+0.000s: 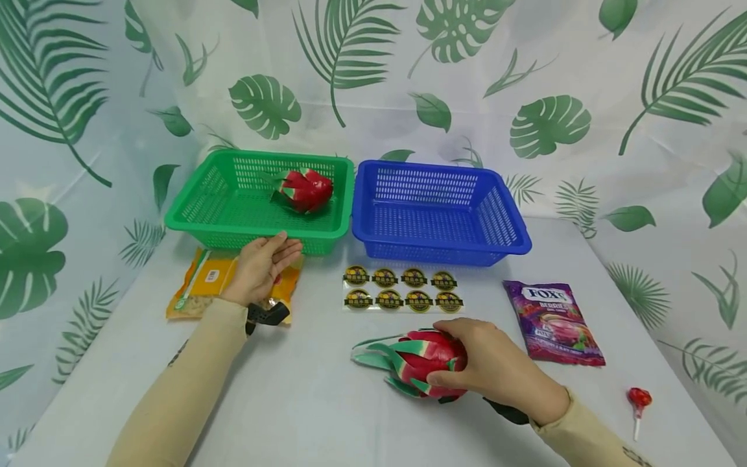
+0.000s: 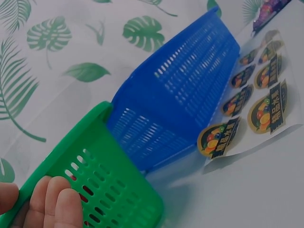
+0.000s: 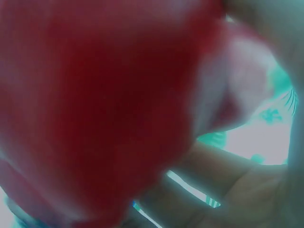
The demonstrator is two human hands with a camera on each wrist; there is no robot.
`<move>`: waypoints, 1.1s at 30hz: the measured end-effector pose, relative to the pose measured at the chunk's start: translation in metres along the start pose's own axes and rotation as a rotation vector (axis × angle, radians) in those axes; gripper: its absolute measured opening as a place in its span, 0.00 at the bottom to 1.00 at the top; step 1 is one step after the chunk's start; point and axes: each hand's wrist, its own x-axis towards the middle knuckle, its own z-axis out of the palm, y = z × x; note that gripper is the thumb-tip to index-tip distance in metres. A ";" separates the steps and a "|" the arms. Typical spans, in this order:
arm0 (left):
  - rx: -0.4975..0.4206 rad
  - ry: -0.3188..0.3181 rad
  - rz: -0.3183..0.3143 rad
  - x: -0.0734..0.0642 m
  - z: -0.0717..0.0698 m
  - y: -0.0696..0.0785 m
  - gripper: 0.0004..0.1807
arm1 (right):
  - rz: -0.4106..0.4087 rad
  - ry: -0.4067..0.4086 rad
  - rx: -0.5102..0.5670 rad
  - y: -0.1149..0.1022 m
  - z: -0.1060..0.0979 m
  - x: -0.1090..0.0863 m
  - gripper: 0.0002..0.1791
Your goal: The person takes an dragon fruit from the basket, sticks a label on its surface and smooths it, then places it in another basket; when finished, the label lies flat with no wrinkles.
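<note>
My right hand (image 1: 496, 363) grips a red dragon fruit (image 1: 417, 360) with green-tipped scales, thumb on the near side and fingers over the far side. The fruit's red skin (image 3: 109, 104) fills most of the right wrist view, blurred. At the front rim of the green plastic basket (image 1: 257, 237), my left hand (image 1: 262, 266) pinches the edge, its thumb over the rim and its fingers (image 2: 69, 204) against the outer wall. A second dragon fruit (image 1: 306, 190) lies inside that basket, toward its right end.
A blue basket (image 1: 438, 250) stands right beside the green one. In front lies a sheet of round stickers (image 1: 403, 288). An orange food packet (image 1: 195, 285) is partly under my left hand. To the right are a purple candy bag (image 1: 554, 322) and a red lollipop (image 1: 639, 399).
</note>
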 end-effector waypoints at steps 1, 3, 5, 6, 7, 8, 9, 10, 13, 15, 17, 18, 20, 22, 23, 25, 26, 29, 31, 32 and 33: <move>-0.001 0.002 -0.001 0.000 0.000 0.000 0.13 | -0.007 0.009 -0.015 -0.002 0.002 0.000 0.45; 0.000 0.003 -0.003 0.000 0.000 0.000 0.13 | -0.012 0.021 -0.045 -0.005 0.004 0.000 0.46; 0.002 0.007 -0.003 0.001 0.001 0.000 0.13 | -0.001 0.025 -0.065 -0.006 0.006 0.000 0.46; 0.003 0.009 -0.002 0.001 0.001 0.000 0.13 | 0.004 0.024 -0.072 -0.006 0.007 0.000 0.47; 0.000 0.013 0.000 0.001 0.001 0.000 0.13 | 0.010 0.022 -0.077 -0.007 0.007 0.000 0.48; -0.002 0.015 0.002 0.001 0.002 0.000 0.13 | 0.014 0.021 -0.083 -0.007 0.007 0.000 0.49; -0.005 0.017 0.004 0.001 0.002 0.000 0.13 | 0.016 0.021 -0.084 -0.008 0.007 -0.001 0.50; -0.008 0.021 0.006 0.001 0.002 0.000 0.12 | 0.018 0.018 -0.083 -0.008 0.006 -0.001 0.51; 0.005 0.020 0.012 0.001 0.002 -0.001 0.14 | 0.005 0.020 -0.067 -0.008 0.002 -0.002 0.55; 0.038 0.005 0.011 0.001 0.003 -0.002 0.18 | -0.010 0.028 -0.040 -0.005 -0.002 -0.002 0.56; 0.105 -0.021 0.007 0.001 0.006 -0.004 0.22 | -0.022 0.034 -0.001 -0.002 -0.005 -0.001 0.53; 0.151 -0.041 0.006 0.001 0.007 -0.006 0.24 | -0.022 0.037 0.022 0.000 -0.008 0.000 0.52; 0.244 -0.075 0.003 0.002 0.012 -0.009 0.26 | -0.017 0.042 0.078 0.005 -0.011 0.002 0.46; 0.341 -0.100 -0.001 0.003 0.019 -0.013 0.26 | 0.004 0.045 0.122 0.010 -0.014 0.004 0.41; 0.392 -0.114 -0.001 0.003 0.023 -0.015 0.25 | 0.008 0.048 0.143 0.013 -0.016 0.006 0.38; 0.489 -0.140 -0.007 0.004 0.031 -0.020 0.24 | 0.017 0.066 0.157 0.019 -0.018 0.009 0.34; 0.539 -0.150 -0.008 0.005 0.035 -0.022 0.24 | 0.025 0.076 0.159 0.022 -0.019 0.011 0.33; 0.715 -0.181 0.009 0.007 0.044 -0.029 0.24 | 0.019 0.106 0.162 0.032 -0.019 0.018 0.29; 0.855 -0.178 0.031 0.010 0.050 -0.033 0.25 | 0.024 0.116 0.161 0.039 -0.019 0.024 0.27; 0.927 -0.180 0.050 0.011 0.052 -0.036 0.26 | 0.026 0.115 0.164 0.043 -0.018 0.027 0.27; 0.998 -0.181 0.070 0.013 0.054 -0.038 0.26 | 0.026 0.112 0.168 0.046 -0.018 0.031 0.27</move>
